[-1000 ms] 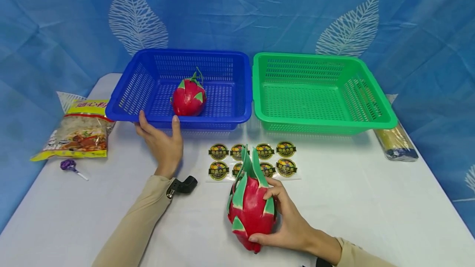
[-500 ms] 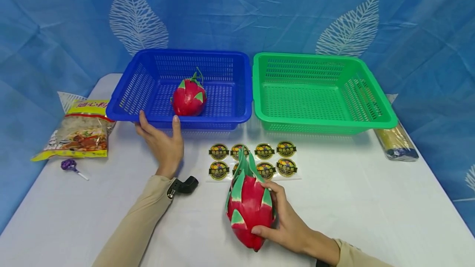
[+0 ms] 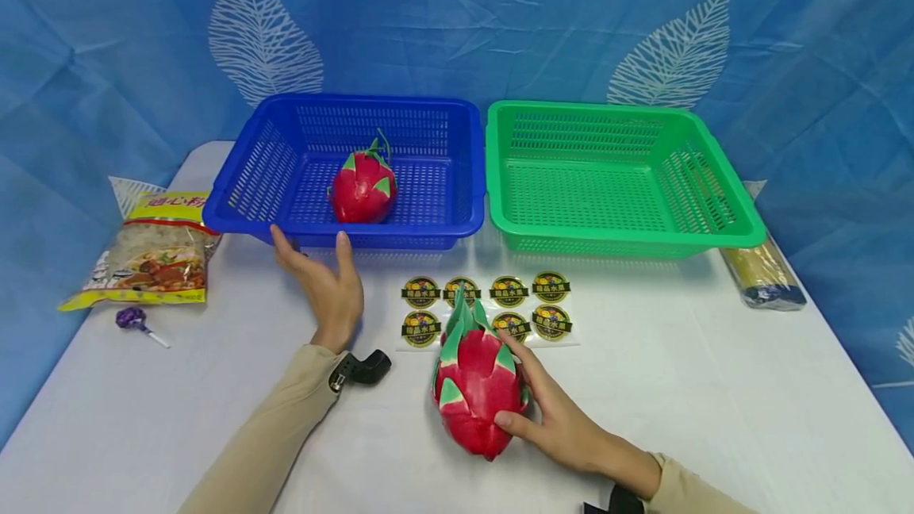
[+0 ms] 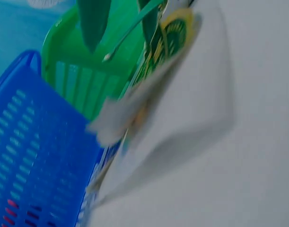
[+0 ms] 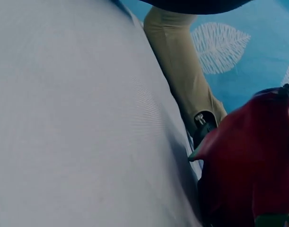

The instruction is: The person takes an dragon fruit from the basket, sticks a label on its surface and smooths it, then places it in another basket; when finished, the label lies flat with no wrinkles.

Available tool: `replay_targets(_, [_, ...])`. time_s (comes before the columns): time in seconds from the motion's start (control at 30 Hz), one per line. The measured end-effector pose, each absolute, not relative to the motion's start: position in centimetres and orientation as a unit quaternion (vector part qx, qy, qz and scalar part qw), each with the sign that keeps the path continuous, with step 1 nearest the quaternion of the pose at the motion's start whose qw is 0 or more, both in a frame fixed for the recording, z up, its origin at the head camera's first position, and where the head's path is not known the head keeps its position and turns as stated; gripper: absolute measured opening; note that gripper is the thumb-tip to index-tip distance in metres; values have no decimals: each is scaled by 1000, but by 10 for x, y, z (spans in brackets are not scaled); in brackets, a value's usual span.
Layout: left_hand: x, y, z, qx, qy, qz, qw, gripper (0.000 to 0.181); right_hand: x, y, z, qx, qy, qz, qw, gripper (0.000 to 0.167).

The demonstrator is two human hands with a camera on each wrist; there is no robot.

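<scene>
Holding the near dragon fruit [image 3: 473, 399], the right hand [image 3: 560, 419] sits low in the head view; I read the thumb and fingers as set around the fruit's right side. Its green leaves [image 3: 462, 320] point away from the person and overlap the sticker sheet [image 3: 531, 308]. I cannot tell whether the fruit touches the table [image 3: 678, 371]. The left hand [image 3: 332, 296] is at the front rim of the blue basket [image 3: 407, 233], index finger and thumb spread wide; contact uncertain. The far dragon fruit [image 3: 362, 190] lies inside that basket, with the green basket [image 3: 628, 239] just beside it. I also log a food packet [image 3: 153, 256] and a lollipop [image 3: 132, 318] at left, and a wrapped bundle [image 3: 764, 276] at right.

Left wrist view: I see leaves at the top, the green basket behind, and the blue basket at left, red showing through its slots. The middle is blurred; I cannot judge the left grip here.

Right wrist view: the near dragon fruit fills the lower right, a beige sleeve [image 5: 177, 66] beyond it. I cannot read the right grip from this angle.
</scene>
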State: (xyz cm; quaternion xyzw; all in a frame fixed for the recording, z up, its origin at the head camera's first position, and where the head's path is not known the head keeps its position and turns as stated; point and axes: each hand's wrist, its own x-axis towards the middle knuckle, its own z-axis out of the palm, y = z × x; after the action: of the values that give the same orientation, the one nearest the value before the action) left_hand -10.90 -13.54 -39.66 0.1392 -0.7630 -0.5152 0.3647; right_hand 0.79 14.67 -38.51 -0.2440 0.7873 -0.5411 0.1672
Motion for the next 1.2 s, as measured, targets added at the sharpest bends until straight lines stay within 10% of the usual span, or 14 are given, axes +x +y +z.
replay_targets(0.33, [-82, -110, -398, 65, -738, -595, 312, 70, -3, 152, -381, -255, 789, -552, 88, 61])
replay_targets(0.7, [-56, -99, -407, -72, -908, -409, 59, 73, -20, 164, -379, -226, 828, -513, 18, 47])
replay_targets(1.2, [-51, -99, -411, -151, -953, -261, 23, 55, -48, 167, -383, -149, 881, -443, -74, 37])
